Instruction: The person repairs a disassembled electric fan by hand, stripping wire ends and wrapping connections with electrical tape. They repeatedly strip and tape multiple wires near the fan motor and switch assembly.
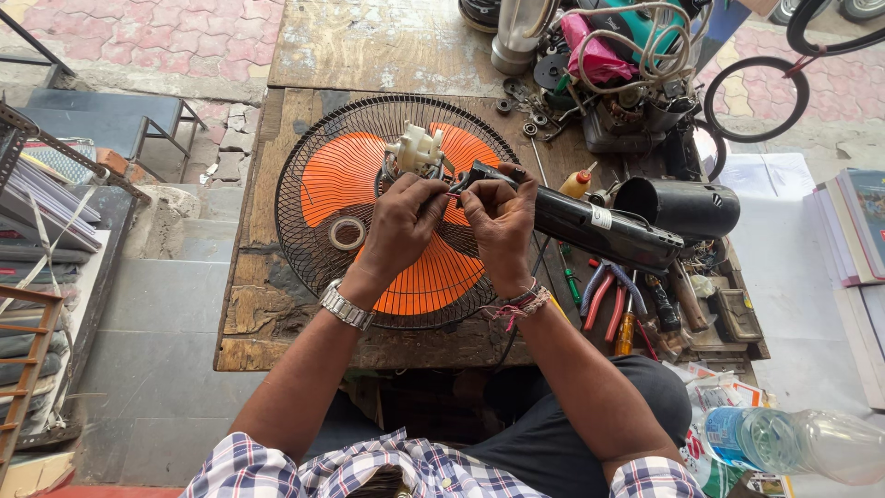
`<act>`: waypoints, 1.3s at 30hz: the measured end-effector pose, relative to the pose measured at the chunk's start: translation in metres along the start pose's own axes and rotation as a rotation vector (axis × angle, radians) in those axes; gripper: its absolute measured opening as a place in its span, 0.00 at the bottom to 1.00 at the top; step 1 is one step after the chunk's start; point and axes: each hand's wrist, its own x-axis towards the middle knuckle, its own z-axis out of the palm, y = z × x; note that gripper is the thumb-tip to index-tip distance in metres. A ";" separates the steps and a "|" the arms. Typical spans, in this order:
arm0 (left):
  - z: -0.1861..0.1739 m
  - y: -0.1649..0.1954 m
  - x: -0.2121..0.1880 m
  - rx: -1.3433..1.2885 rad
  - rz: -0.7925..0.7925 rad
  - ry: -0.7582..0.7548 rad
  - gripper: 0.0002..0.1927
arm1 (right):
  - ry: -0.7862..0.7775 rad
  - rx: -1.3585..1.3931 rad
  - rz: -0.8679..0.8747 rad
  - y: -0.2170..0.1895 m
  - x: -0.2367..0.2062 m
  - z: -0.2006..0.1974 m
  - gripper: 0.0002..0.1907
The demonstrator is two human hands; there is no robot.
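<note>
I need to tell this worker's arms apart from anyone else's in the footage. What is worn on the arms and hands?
Both arms are bare below short, rolled sleeves of a checked shirt in white, blue and red. The left hand has a silver metal link watch at its wrist. The right hand has a bundle of pink and pale threads tied around its wrist. No gloves.

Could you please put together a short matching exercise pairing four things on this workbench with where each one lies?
Things:
1. roll of tape
2. pliers
3. plastic bottle
4. black tube

Places:
A. beside the person's right knee, lying on its side
B. on the fan guard, left of the left hand
C. held at its end by both hands, right hand included
D. on the bench, below the black tube

Pairs: 1-B, 2-D, 3-A, 4-C
</note>
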 end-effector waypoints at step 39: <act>0.006 -0.005 0.009 0.177 0.032 -0.117 0.05 | -0.321 -0.242 0.050 -0.052 0.024 -0.025 0.31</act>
